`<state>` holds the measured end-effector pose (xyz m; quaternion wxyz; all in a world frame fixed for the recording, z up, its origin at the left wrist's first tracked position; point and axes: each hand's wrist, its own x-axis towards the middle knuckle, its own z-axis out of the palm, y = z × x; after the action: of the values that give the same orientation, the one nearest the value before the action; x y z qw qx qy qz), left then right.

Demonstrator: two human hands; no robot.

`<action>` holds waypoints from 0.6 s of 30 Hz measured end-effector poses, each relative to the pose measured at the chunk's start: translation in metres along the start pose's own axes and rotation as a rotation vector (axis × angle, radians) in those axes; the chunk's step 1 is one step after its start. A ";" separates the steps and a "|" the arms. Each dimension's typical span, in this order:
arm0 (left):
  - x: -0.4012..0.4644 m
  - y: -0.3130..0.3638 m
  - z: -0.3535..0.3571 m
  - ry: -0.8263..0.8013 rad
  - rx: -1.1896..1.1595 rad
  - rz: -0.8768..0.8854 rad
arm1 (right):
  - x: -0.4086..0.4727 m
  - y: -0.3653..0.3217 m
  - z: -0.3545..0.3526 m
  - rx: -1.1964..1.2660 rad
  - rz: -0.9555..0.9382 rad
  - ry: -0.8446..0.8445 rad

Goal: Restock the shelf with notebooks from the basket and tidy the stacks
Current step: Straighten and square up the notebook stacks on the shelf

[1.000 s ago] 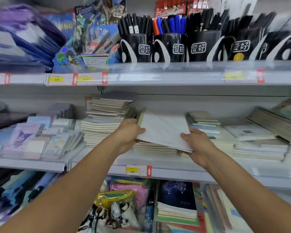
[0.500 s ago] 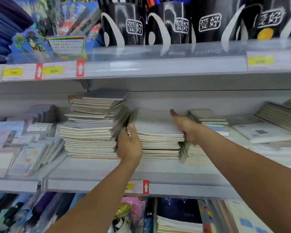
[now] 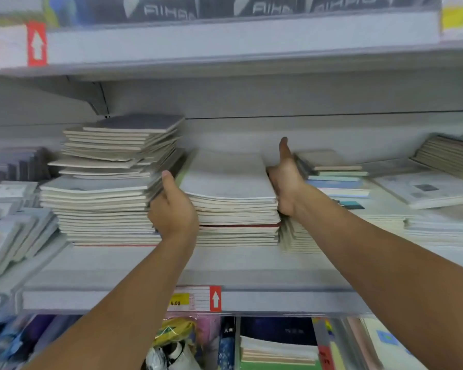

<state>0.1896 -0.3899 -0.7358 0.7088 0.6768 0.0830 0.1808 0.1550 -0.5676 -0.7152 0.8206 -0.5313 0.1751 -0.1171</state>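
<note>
The middle stack of pale notebooks [image 3: 230,182] sits on the grey shelf [image 3: 225,268]. My left hand [image 3: 173,209] presses against the stack's left side with its thumb pointing up. Its fingers are hidden in the gap beside the taller, uneven left stack [image 3: 110,182]. On the stack's right side my right hand [image 3: 286,182] lies flat, fingers straight and reaching toward the back of the shelf. The basket is out of view.
A lower stack of coloured notebooks [image 3: 332,172] touches my right hand's outer side, with more piles [image 3: 425,188] further right. Small pads [image 3: 11,209] lean at the left. The upper shelf edge [image 3: 225,41] hangs close overhead. A price label [image 3: 195,299] marks the shelf front.
The tilted notebooks I held a second ago now lie flat on the middle stack. Both hands have shifted to the stack's sides, and the view has moved closer to the shelf.
</note>
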 end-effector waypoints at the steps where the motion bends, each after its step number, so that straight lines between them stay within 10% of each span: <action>1: -0.003 -0.001 0.001 0.007 -0.010 -0.006 | 0.000 0.001 -0.001 0.014 0.000 -0.002; 9: -0.010 -0.011 0.003 0.056 0.022 0.032 | 0.016 0.002 -0.005 0.004 0.106 0.273; 18: -0.001 -0.018 0.008 0.118 0.241 0.094 | -0.019 0.001 -0.004 0.034 0.016 0.119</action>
<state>0.1948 -0.3980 -0.7535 0.6071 0.7482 0.1138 0.2423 0.1359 -0.5633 -0.7150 0.8186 -0.5080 0.2255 -0.1449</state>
